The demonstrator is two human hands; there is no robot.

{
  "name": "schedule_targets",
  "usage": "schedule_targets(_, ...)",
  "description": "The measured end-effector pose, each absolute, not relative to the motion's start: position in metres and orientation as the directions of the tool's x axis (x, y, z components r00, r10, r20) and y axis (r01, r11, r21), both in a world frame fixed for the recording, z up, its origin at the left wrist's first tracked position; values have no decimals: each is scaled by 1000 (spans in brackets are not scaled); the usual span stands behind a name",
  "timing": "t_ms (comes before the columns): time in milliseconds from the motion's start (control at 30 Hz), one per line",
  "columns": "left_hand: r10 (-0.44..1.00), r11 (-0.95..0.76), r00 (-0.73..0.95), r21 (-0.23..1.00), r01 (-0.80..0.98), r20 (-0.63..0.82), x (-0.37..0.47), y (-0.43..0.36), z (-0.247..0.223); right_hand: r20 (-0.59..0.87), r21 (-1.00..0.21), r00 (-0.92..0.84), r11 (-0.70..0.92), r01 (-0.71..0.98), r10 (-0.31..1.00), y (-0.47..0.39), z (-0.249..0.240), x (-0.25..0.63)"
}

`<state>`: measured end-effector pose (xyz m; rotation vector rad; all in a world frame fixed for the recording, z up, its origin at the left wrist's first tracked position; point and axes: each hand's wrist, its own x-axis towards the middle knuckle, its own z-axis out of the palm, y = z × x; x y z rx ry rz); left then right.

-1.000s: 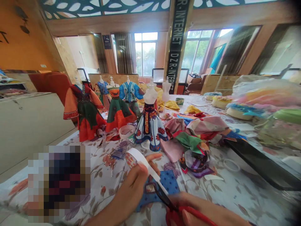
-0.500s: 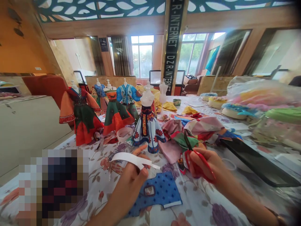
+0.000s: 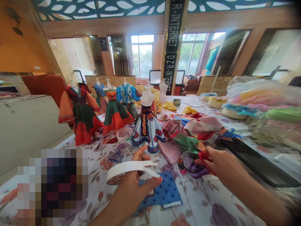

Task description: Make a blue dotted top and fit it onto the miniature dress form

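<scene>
My left hand (image 3: 135,186) is closed on a roll of white tape (image 3: 114,176), the roll hanging at its left side. Two loose white ends stick out to the right, one by the thumb and one higher up. Below lies a blue fabric piece (image 3: 168,190) with dark crosses, flat on the cloth and partly covered by that hand. A white strip (image 3: 173,204) runs along its lower right edge. Red-handled scissors (image 3: 205,159) are gripped in my right hand (image 3: 222,163); their blades cannot be made out against the fabric scraps (image 3: 185,142) beyond.
Doll-size dress forms in costumes stand behind, the nearest in a white and blue skirt (image 3: 148,131). A dark tray-like object (image 3: 256,161) lies right of my right hand. Farther right is a green-lidded container (image 3: 284,113). A pixelated patch hides the lower left.
The scissors have swung down from upright, and my right hand has moved slightly right. My left hand has shifted right and turned, showing the tape roll's side and two separate ends.
</scene>
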<state>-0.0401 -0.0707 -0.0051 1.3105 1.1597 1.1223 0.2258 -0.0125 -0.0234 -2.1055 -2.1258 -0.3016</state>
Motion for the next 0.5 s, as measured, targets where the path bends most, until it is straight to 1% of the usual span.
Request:
schedule_targets(100,993,-77,101,992,97,67,-40,-70,-5,243,50,-73,62,997,967,-11,-35,229)
schedule_targets(200,988,-133,103,976,173,117,-42,-70,-6,218,60,-97,86,994,971,-12,-38,231)
schedule_targets(267,984,-137,143,962,235,105,-44,-71,-8,246,44,-113,105,993,963,-15,-35,226)
schedule_targets(300,982,-129,167,955,268,85,-45,-72,-9,279,7,-132,136,991,951,-18,-33,221)
schedule_targets(333,980,-124,188,947,298,70,-45,-72,-11,312,-52,-152,177,983,938,-21,-30,214)
schedule_targets(367,977,-130,205,939,319,66,-46,-73,-12,342,-164,-176,243,956,923,-24,-28,206)
schedule_targets(400,974,-144,215,933,331,74,-46,-74,-14,337,-297,-223,328,897,915,-28,-26,197)
schedule_targets(433,971,-162,221,928,335,90,-45,-74,-15,286,-437,-277,382,814,917,-32,-24,187)
schedule_targets(467,969,-181,219,926,332,111,-45,-75,-16,233,-575,-326,400,714,916,-36,-24,178)
schedule_targets(500,968,-197,216,924,327,130,-44,-77,-17,164,-709,-390,383,592,906,-40,-24,169)
